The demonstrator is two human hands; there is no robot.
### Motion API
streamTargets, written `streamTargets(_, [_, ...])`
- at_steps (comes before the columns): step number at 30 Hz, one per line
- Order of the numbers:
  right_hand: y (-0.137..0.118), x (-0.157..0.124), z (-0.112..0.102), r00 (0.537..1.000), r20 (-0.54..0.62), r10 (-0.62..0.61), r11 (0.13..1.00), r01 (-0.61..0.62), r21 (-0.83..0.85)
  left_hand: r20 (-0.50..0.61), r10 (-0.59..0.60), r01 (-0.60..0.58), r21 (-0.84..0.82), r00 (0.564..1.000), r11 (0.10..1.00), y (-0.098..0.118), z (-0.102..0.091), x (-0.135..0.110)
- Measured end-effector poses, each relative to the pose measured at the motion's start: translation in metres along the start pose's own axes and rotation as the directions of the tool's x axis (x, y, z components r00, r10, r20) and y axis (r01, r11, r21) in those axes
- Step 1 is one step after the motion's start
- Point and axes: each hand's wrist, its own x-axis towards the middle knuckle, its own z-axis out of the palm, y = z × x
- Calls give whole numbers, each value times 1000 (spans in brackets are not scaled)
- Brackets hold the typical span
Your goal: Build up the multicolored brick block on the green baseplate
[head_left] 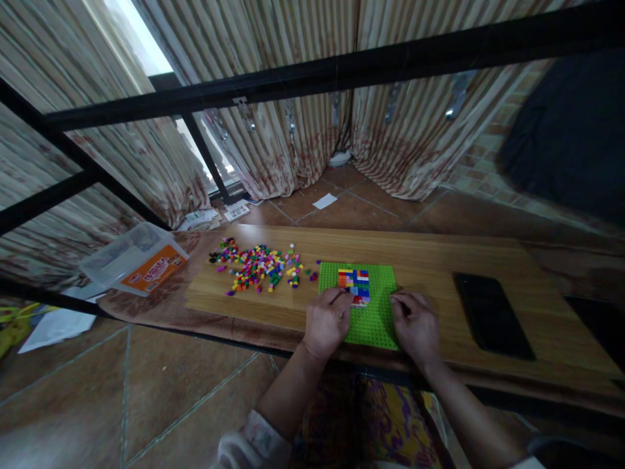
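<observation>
A green baseplate [375, 312] lies on the wooden board [430, 260], with a patch of small coloured bricks [354, 284] built on its far half. My left hand [326, 322] rests at the plate's left edge, fingers curled, fingertips close to the built patch. My right hand [416, 326] sits at the plate's right edge, fingers curled in a pinch. Whether either hand holds a brick is too small to see.
A pile of loose coloured bricks [256, 266] is spread left of the plate. A clear plastic box with an orange label [137, 259] stands at the far left. A dark phone [491, 314] lies to the right. A black metal frame [342, 68] crosses overhead.
</observation>
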Motion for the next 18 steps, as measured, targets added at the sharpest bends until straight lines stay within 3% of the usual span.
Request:
streamTargets(9, [-1, -1, 0, 1000, 12, 19, 1000, -19, -6, -36, 151, -138, 240, 988, 961, 0, 7, -5])
streamTargets(18, [0, 0, -1, 1000, 16, -6, 1000, 6, -17, 2, 78, -77, 174, 997, 982, 2, 3, -7])
